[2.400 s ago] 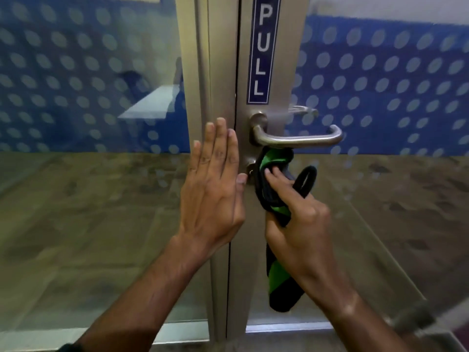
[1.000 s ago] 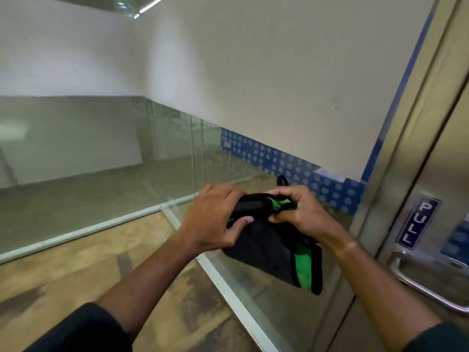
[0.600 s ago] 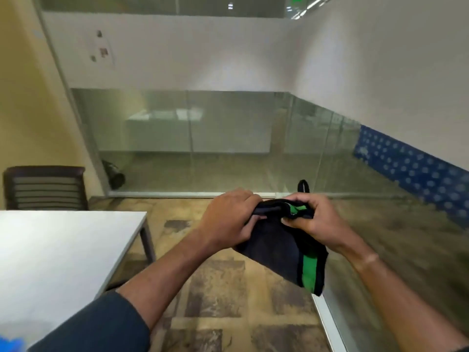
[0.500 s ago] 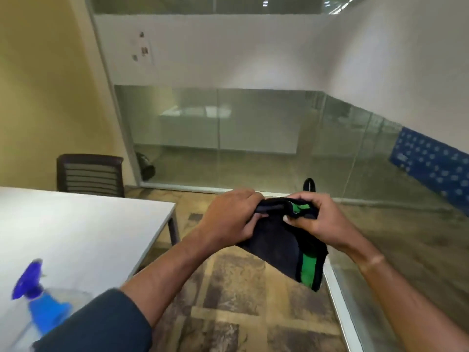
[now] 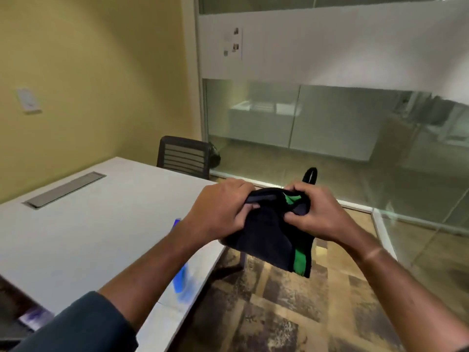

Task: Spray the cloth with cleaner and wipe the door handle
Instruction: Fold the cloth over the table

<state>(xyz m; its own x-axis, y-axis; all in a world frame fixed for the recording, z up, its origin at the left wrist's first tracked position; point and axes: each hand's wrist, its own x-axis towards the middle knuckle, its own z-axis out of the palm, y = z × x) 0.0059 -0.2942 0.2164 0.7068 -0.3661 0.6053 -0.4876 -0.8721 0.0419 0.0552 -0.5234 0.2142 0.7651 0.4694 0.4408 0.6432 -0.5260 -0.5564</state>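
A black cloth with a green stripe hangs folded between both hands at chest height, over the white table's near corner. My left hand grips its left upper edge and my right hand grips the right upper edge, where a black loop sticks up. The blue spray bottle stands on the table below my left forearm, blurred and mostly hidden by the arm. The door and its handle are out of view.
A white table with a grey cable slot fills the left. A dark chair stands behind it against the yellow wall. Glass partitions run along the back and right. Patterned carpet floor lies below the hands.
The view has swung left from the door to the table. Both hands now hold the cloth together, and the table and spray bottle have come into view beneath the left arm.
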